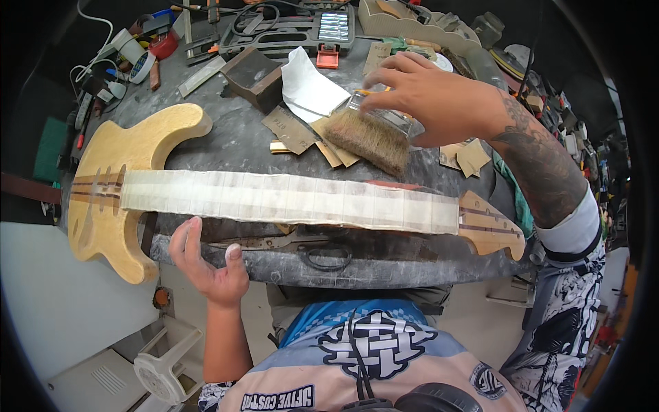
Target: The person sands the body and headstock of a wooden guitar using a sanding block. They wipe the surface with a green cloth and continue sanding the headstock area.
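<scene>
A pale wooden guitar body [103, 165] with a dark centre stripe lies at the left, joined to a long neck covered in whitish tape [288, 199]. Its wooden headstock [487, 225] points right. My left hand [209, 268] is at the neck's near edge by the body end, fingers apart, palm turned up and holding nothing. One fingertip is at or just touching the neck's edge. Beyond the neck, my right hand [412, 96] is curled over the metal band of a wide bristle brush [371, 141]; the brush's handle is mostly hidden under my fingers.
Sandpaper pieces [290, 130], a white paper sheet [309, 86] and a dark brown block [254, 79] lie beyond the neck. Scissors [302, 240] rest near the table's front edge. A socket set case [288, 31] and a cream bin [419, 27] stand at the back.
</scene>
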Tool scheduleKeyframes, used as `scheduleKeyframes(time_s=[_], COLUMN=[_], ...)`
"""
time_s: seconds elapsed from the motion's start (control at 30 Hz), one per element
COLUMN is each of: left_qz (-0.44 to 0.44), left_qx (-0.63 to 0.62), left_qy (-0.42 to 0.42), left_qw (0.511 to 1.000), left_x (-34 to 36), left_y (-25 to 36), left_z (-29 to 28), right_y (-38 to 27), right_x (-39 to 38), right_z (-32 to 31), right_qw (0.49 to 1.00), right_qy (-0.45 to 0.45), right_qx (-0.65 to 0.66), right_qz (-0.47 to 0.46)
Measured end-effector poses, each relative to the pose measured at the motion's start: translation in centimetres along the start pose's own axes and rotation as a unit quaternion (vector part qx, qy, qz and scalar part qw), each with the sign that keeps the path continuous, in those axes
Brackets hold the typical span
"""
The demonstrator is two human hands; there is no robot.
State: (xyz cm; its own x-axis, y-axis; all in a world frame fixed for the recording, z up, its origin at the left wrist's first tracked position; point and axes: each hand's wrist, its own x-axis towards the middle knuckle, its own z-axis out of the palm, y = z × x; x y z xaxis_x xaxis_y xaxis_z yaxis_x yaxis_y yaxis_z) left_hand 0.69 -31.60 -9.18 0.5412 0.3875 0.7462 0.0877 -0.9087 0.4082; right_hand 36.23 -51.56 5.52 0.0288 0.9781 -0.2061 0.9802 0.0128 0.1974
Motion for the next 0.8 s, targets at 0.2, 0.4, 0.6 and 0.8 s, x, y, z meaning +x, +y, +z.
scheduleKeyframes(time_s=[0.2, 0.4, 0.6, 0.8], left_qz=[0.006, 0.006, 0.005, 0.003], left_qx=[0.022, 0.024, 0.026, 0.017], left_qy=[-0.003, -0.005, -0.005, 0.002], left_qw=[1.0, 1.0, 1.0, 1.0], left_x=[0.1, 0.2, 0.5, 0.3], left_y=[0.1, 0.2, 0.3, 0.3], left_z=[-0.4, -0.4, -0.4, -0.1], right_y=[-0.6, 2.2, 3.9, 6.7], right_x=[1.9, 2.6, -0.5, -3.9], right_z=[1.9, 2.1, -0.2, 4.0], right_qw=[0.998, 0.996, 0.994, 0.976], right_qy=[0.017, 0.003, 0.092, 0.121], right_qx=[-0.038, 0.003, 0.055, 0.065], right_qz=[-0.043, -0.085, 0.017, 0.17])
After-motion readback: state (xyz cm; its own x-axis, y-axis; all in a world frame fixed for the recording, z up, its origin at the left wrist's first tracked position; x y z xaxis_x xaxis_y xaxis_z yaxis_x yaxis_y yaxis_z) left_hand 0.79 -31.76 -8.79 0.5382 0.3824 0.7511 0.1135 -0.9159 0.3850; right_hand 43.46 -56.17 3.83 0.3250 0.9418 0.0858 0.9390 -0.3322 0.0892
